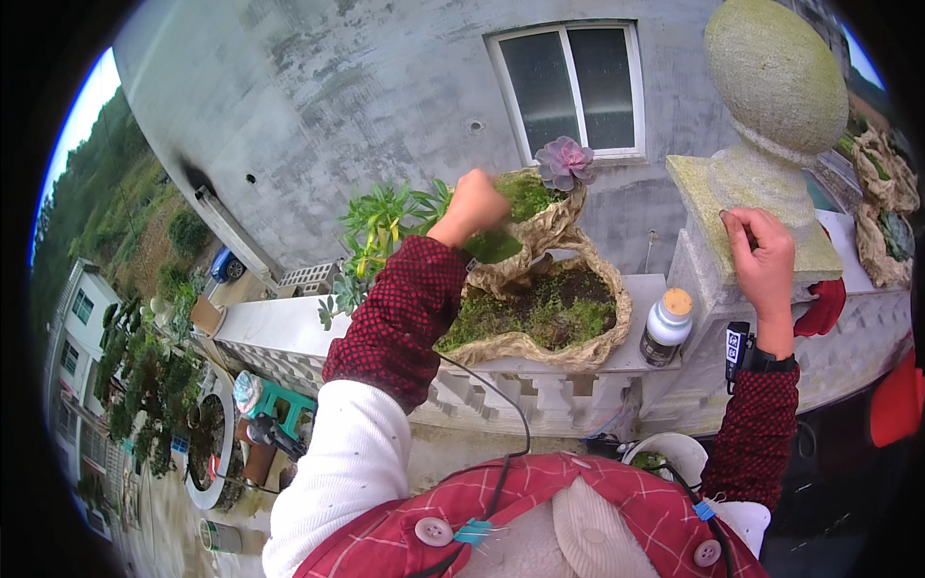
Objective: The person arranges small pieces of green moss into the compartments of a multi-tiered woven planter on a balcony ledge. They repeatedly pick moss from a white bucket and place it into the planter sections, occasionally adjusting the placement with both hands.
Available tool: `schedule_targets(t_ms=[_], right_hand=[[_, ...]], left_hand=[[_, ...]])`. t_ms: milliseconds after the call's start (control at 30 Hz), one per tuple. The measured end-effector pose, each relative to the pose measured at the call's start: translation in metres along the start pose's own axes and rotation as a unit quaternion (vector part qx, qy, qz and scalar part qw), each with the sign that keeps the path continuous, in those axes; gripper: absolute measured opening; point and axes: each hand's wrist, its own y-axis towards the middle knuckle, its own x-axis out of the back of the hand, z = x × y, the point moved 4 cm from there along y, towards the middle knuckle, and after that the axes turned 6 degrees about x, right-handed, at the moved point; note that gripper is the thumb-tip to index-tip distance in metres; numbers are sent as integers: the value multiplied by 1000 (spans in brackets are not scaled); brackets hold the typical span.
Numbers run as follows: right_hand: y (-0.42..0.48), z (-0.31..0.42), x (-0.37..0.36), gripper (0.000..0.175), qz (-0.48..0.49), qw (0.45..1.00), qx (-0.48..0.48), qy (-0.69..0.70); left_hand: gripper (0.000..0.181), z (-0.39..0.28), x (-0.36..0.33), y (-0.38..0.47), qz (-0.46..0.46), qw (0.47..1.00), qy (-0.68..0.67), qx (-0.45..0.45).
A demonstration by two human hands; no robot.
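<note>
My left hand (471,209) is curled over the upper basin of a root-shaped planter, close to its green moss (531,196). Its fingertips are hidden, so I cannot tell what they hold. My right hand (764,256) is raised in front of the stone pillar (759,191), fingers curled and the thumb's tip dark. Whether something small is inside it is unclear. Below my left hand, the planter's lower basin (607,339) has dark soil and patches of moss. A purple rosette succulent (566,163) grows at the planter's top right edge.
A white bottle with a cork-coloured cap (666,329) stands on the balustrade ledge (267,321), right of the planter. Leafy green plants (379,217) are left of it. A white bucket (668,455) sits below the balustrade. A black cable (517,404) hangs before me.
</note>
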Motion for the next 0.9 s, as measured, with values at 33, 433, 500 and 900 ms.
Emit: schedule_targets(t_ms=[33,433,500,900], right_hand=[[-1,-1,0,11,5,1000,-5,12],[-1,-3,-1,11,8,1000,-2,-6],[0,-2,0,11,6,1000,-3,-6],[-1,-2,0,11,-3,1000,-10,0]], left_hand=[[21,-4,8,1,-27,999,-45,-13],[17,-32,4,15,129,988,-84,-14],[20,-33,-10,15,174,983,-54,-4],[14,-31,-16,14,29,996,-56,-70]])
